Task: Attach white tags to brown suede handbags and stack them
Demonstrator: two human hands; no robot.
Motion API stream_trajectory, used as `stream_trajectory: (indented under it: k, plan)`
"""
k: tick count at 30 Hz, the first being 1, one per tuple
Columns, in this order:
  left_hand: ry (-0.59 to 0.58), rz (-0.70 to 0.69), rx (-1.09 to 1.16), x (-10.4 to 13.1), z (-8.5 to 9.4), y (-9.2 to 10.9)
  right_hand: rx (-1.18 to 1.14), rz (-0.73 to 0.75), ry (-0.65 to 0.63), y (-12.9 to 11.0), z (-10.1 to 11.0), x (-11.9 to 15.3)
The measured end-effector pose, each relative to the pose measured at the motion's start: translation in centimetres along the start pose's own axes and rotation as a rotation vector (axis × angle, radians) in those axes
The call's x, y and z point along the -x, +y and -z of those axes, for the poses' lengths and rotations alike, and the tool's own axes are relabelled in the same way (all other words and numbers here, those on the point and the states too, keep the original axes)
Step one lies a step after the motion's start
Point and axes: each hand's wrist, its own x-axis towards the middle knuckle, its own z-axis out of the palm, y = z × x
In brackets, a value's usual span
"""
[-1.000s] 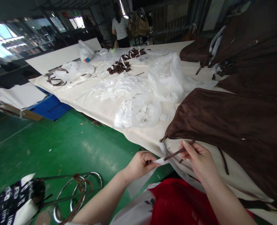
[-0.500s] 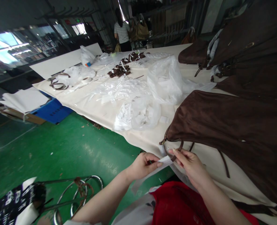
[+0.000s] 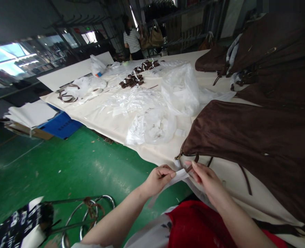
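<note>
My left hand (image 3: 158, 178) pinches a thin white paper strip (image 3: 178, 176) at the near table edge. My right hand (image 3: 205, 179) grips the other end of that strip together with a thin brown strap (image 3: 193, 162) that hangs from the corner of a large brown bag (image 3: 250, 141). The bag lies flat on the cream-covered table (image 3: 103, 117), its zipper pull just above my fingers. The two hands are a few centimetres apart, with the strip stretched between them.
Clear plastic bags (image 3: 155, 127) and a bigger crumpled one (image 3: 183, 89) lie mid-table, with small brown pieces (image 3: 132, 81) farther back. More brown bags (image 3: 271, 62) are stacked at the right. A metal stool (image 3: 90, 213) stands at lower left, a blue crate (image 3: 61, 125) on the green floor. A person (image 3: 132, 39) stands far off.
My right hand has brought the brown strap down to the white strip, and both hands have drawn closer together at the bag's corner. The camera has shifted slightly.
</note>
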Motion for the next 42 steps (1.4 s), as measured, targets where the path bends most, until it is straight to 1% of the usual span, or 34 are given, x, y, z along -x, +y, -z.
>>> stream_trajectory:
  k: [2,4,6,7,8,10,12,14,15,17,20,23,27,33,35,36,39,40,42]
  plan:
    - [-0.060,0.056,0.009,0.2,0.1,0.0,-0.085,-0.021,0.027,-0.5,0.3,-0.3]
    - [-0.143,0.097,-0.006,0.3,0.1,0.4,-0.123,-0.056,0.042,-0.8,0.5,-0.5]
    - [-0.204,0.075,-0.082,0.2,0.3,1.1,-0.070,-0.051,0.059,-0.9,0.5,-0.7]
    - [-0.220,0.045,-0.134,0.1,0.4,1.5,-0.003,-0.008,0.077,-0.9,0.6,-0.7]
    - [-0.233,0.012,-0.186,0.0,0.7,2.0,0.094,0.061,0.106,-1.0,0.8,-0.7]
    - [-0.279,-0.017,-0.251,-0.2,1.4,2.7,0.337,0.270,0.188,-1.2,1.2,-0.6]
    - [-0.349,0.036,-0.245,-0.3,2.3,3.0,0.590,0.504,0.215,-1.4,1.7,-0.4]
    - [-0.416,0.161,-0.181,-0.2,3.2,3.0,0.834,0.681,0.150,-1.6,2.0,-0.3]
    - [-0.439,0.231,-0.138,-0.2,3.5,3.0,0.946,0.740,0.100,-1.6,2.1,-0.3]
    - [-0.463,0.339,-0.054,-0.1,3.9,2.9,1.133,0.795,0.030,-1.4,2.1,-0.4]
    - [-0.445,0.409,0.022,0.0,4.0,3.3,1.287,0.805,0.014,-0.8,2.1,-0.5]
    - [-0.387,0.408,0.053,0.0,3.8,3.8,1.339,0.835,-0.006,-0.2,2.2,-0.6]
    - [-0.338,0.361,0.046,-0.4,3.1,3.8,1.302,0.870,-0.017,0.0,2.4,-0.6]
    - [-0.256,0.273,-0.168,-2.5,0.5,3.4,1.188,0.876,-0.030,0.3,2.2,-0.7]
    - [-0.231,0.225,-0.250,-3.1,-0.2,3.5,1.133,0.873,0.015,0.5,2.5,-0.9]
    - [-0.211,0.200,-0.287,-3.4,-0.5,3.5,1.103,0.860,0.065,0.6,2.8,-1.0]
    - [-0.149,0.153,-0.379,-3.9,-1.1,3.7,1.048,0.754,0.272,0.4,3.9,-1.6]
    - [-0.132,0.145,-0.404,-4.1,-1.2,3.7,1.045,0.712,0.323,0.2,4.3,-1.8]
    - [-0.102,0.129,-0.453,-4.3,-1.6,3.7,1.043,0.650,0.367,-0.2,4.9,-2.2]
